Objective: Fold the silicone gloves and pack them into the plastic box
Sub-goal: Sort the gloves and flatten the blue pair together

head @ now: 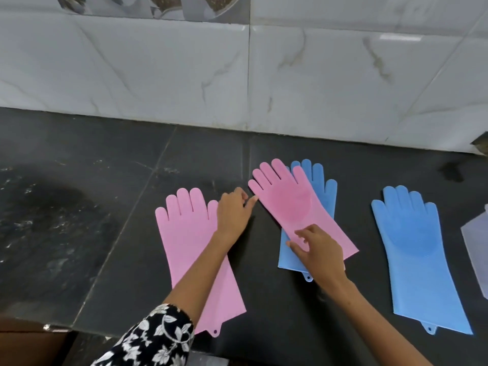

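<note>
Several silicone gloves lie flat on a dark stone counter [79, 207]. One pink glove [184, 233] is at the left, under my left forearm. A second pink glove [287, 202] lies tilted on top of a blue glove [323, 186], which shows beside and below it. Another blue glove [417, 249] lies alone at the right. My left hand [232, 212] rests by the tilted pink glove's thumb, fingertips touching it. My right hand [319, 252] pinches that glove's cuff area. A translucent plastic box [478, 247] is partly visible at the right edge.
A white marble-tiled wall [237, 75] rises behind the counter. The counter's front edge runs along the bottom left, with a brown surface [26, 344] below it. A small dark object [453, 171] sits at the far right near the wall.
</note>
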Demonstrator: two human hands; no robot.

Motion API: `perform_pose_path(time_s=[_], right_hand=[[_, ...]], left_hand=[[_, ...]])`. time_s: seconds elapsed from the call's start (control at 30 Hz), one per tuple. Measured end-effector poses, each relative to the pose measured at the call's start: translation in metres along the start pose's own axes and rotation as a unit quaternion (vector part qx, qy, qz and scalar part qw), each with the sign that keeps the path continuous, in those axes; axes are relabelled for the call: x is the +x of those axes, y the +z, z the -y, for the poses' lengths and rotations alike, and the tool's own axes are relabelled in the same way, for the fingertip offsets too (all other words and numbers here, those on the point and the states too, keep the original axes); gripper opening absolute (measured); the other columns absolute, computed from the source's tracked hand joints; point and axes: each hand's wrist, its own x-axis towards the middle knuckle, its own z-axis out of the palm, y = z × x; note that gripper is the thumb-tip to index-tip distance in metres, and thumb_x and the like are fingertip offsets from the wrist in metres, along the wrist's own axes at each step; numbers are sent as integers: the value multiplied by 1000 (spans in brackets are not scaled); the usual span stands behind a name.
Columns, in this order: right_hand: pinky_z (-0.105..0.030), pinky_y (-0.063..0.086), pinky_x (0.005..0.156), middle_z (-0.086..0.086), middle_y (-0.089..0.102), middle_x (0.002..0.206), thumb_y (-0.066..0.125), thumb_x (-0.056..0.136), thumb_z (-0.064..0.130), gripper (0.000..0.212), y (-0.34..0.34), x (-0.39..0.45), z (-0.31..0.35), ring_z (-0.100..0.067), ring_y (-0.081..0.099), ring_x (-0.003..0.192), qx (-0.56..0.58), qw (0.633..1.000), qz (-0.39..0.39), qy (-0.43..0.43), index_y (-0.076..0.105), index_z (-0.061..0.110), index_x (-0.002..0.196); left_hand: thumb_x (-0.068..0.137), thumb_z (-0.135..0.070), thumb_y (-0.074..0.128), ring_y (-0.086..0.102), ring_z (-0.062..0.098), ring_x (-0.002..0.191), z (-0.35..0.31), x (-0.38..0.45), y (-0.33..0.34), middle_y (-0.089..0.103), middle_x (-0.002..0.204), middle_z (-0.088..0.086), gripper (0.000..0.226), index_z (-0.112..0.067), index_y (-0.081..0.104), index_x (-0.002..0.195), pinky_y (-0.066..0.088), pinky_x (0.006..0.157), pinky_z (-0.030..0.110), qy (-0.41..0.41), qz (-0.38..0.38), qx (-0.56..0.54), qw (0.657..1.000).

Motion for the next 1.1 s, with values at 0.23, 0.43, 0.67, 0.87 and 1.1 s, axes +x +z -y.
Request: perform_pose_path(time_s=[0.23,0.43,0.67,0.87,1.1], right_hand=[[-27,51,81,2,63,113,51,94,32,26,4,1,-3,-17,61,94,-59,997,38,-17,64,20,113],[-24,49,86,2,62,118,46,97,28,30,-1,9,-3,-15,60,99,-55,996,61,-41,61,21,122],[-22,42,83,0,60,114,49,95,21,31,-6,0,29,-19,60,95,39,988,64,-138,60,18,124],[-30,47,85,-9,61,114,54,91,13,36,26,-28,107,-26,61,92,102,947,127,-278,58,10,127],[-26,46,82,-2,62,118,59,90,35,39,52,-43,127,-18,64,91,122,926,228,-275,61,15,123]], left_hand=[[85,-22,67,63,26,84,-29,14,35,67,92,11,25,-5,56,100,49,71,35,-42,8,-10,999],[85,-1,60,65,21,85,-35,18,44,71,96,13,15,-3,69,98,46,72,21,-66,-38,-57,995],[78,0,60,69,24,84,-21,13,-12,76,90,10,23,-8,77,92,47,76,24,-21,-113,-62,991],[74,-5,69,66,18,68,60,-22,-98,75,78,2,17,-17,77,83,45,66,23,-66,-166,9,984],[79,-2,66,64,23,76,108,-55,-101,74,92,11,20,-7,75,96,45,72,26,-158,-152,16,976]])
